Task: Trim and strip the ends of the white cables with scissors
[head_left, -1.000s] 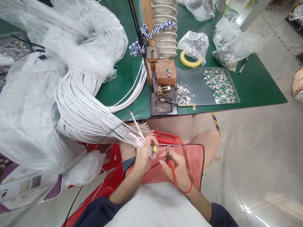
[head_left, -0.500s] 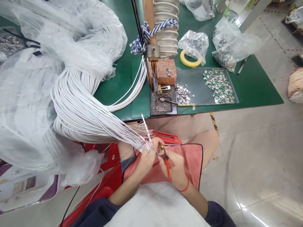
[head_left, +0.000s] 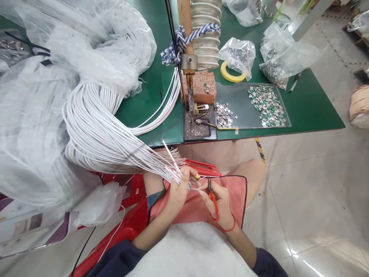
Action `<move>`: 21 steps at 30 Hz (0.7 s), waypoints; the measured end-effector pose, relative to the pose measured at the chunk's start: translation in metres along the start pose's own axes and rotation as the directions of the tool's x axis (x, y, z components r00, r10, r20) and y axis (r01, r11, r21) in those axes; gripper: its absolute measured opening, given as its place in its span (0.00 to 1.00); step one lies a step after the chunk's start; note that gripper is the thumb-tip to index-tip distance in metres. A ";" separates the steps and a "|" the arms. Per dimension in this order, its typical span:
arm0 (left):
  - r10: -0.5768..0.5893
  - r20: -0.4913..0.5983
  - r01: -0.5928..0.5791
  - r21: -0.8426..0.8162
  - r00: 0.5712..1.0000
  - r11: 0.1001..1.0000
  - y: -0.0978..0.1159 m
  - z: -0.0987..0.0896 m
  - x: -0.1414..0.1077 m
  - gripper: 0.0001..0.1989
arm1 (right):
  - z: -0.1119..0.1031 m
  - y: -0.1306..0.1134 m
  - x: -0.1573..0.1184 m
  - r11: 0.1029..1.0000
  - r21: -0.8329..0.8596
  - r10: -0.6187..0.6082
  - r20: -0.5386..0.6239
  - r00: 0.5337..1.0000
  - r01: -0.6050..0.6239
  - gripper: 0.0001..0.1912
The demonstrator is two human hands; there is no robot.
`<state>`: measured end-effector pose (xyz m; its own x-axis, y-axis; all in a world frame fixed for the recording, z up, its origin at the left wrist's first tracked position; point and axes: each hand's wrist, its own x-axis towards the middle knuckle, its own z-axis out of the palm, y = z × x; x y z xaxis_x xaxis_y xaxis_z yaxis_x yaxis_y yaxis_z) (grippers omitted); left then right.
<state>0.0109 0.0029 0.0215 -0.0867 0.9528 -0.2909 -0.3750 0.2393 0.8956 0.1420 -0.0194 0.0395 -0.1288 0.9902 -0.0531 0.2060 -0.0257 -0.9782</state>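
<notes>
A green-topped work counter (head_left: 150, 115) in a factory room carries a brick (head_left: 198, 87), a clear tray (head_left: 236, 94) of small metal terminals (head_left: 266, 105) and a roll of yellow tape (head_left: 229, 73). Just below its edge, a seated worker's left hand (head_left: 178, 192) closes around a sheaf of white cables (head_left: 95, 130), whose long loops spill from clear plastic sheeting (head_left: 37, 127) over the counter. The right hand (head_left: 221, 202) grips orange-handled snips (head_left: 215, 207), blades up, just beside the cable ends fanning out past the left fist. A pink cloth (head_left: 235, 196) lies across the lap above a red chair (head_left: 127, 227).
</notes>
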 end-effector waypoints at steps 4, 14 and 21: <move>-0.029 -0.003 0.029 -0.086 1.000 0.996 0.000 -0.002 0.003 0.18 | -0.007 0.010 -0.005 1.000 0.028 0.002 0.006 1.000 -0.002 0.06; -0.021 -0.021 0.019 -0.095 1.000 0.995 0.005 -0.001 0.006 0.20 | -0.015 0.022 -0.009 0.980 -0.168 -0.094 0.075 0.993 0.105 0.09; 0.001 0.030 0.002 -0.110 1.000 0.994 0.002 -0.004 0.007 0.16 | -0.009 0.017 -0.009 0.934 -0.288 -0.165 0.171 0.971 0.210 0.09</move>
<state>0.0061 0.0091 0.0202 -0.0593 0.9582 -0.2797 -0.4747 0.2195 0.8524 0.1552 -0.0274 0.0248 -0.3255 0.9425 0.0758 0.4448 0.2234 -0.8673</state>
